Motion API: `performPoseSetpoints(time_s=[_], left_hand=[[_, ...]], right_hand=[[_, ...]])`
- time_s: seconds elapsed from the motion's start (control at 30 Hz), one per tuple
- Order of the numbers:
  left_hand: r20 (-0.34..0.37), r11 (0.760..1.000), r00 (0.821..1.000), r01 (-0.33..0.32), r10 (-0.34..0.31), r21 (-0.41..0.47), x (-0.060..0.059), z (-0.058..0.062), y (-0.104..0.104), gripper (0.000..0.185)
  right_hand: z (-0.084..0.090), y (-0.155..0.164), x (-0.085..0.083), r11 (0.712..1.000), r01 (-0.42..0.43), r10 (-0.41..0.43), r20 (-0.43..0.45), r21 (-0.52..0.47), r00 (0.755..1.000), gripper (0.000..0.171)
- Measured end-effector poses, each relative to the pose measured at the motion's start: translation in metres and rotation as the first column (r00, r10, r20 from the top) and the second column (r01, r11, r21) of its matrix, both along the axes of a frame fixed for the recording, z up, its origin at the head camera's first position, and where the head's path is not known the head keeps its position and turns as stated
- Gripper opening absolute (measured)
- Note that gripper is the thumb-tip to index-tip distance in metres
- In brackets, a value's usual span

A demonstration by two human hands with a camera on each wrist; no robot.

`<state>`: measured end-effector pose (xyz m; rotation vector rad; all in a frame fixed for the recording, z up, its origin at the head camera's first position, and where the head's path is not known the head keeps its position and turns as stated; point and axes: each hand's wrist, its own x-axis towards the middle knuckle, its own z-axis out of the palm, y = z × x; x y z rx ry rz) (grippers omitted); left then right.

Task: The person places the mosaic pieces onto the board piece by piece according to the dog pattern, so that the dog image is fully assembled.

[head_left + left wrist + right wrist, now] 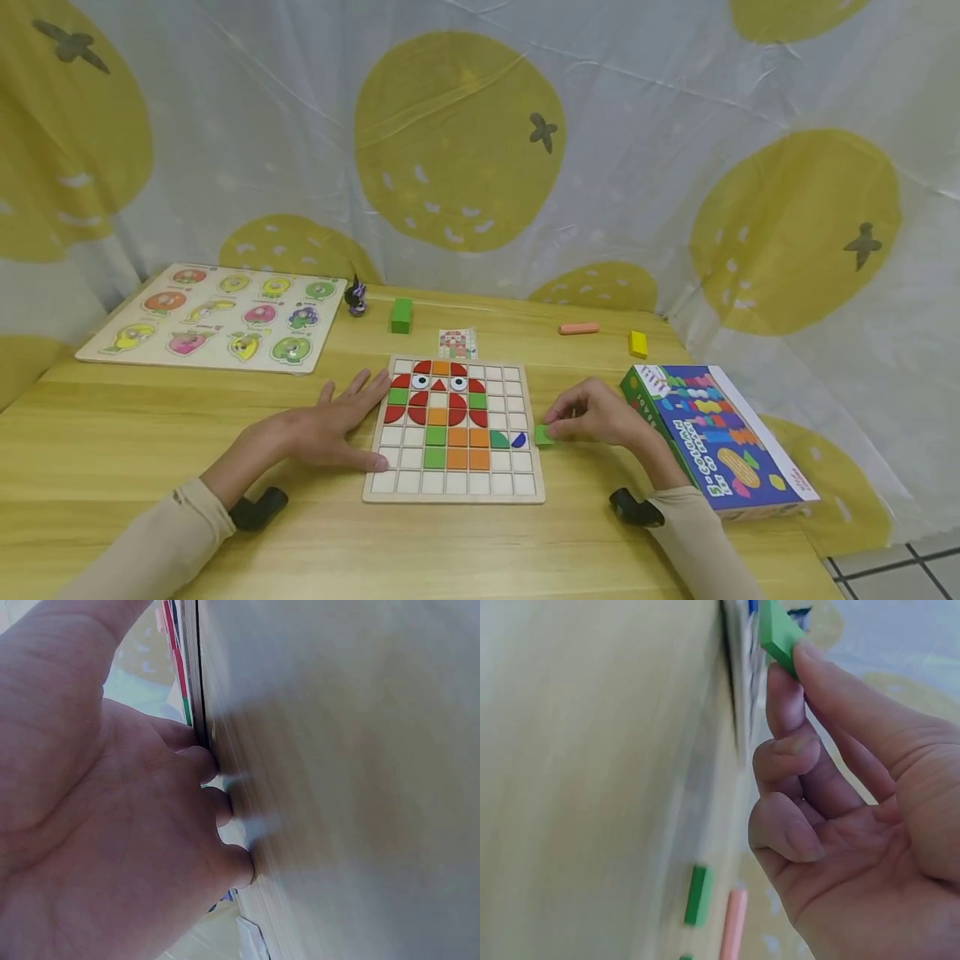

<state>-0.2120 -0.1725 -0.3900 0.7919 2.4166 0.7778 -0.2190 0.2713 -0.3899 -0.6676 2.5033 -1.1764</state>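
A wooden grid board (415, 487) lies on the table, partly filled with red, orange and green tiles and two round eye pieces that form a face-like figure. My left hand (330, 429) rests at the board's left edge, fingers spread and thumb on its lower left side. In the left wrist view, the fingertips of that hand (127, 817) meet the tabletop. Between thumb and forefinger, my right hand (600, 414) pinches a green square tile (543, 435) at the board's right edge. The right wrist view shows this tile (780, 634) held by one corner, the other fingers curled.
A small pattern card (458, 343) lies behind the board. Farther back are a green block (401, 316), a dark figurine (356, 297), an orange stick (579, 328) and a yellow block (637, 343). A fruit puzzle (217, 317) lies left; a blue box (712, 437) lies right.
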Motion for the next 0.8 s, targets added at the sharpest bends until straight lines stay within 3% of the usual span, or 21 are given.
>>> performPoseSetpoints(time_s=[0.2,0.43,0.8], left_hand=[[0.008,1.000,1.000,-0.001,0.001,0.004,0.000,0.001,0.000,0.123],[0.013,1.000,1.000,-0.009,0.009,-0.001,0.002,0.003,0.000,0.122],[0.005,1.000,1.000,-0.004,0.004,0.001,0.000,0.000,0.001,0.122]], right_hand=[[0.005,-0.023,0.008,0.998,-0.047,0.046,-0.022,-0.048,0.999,0.004],[0.001,-0.051,0.015,0.997,-0.078,0.078,-0.001,-0.023,0.997,0.002],[0.000,-0.067,0.024,0.994,-0.104,0.101,-0.093,-0.028,0.991,0.006]])
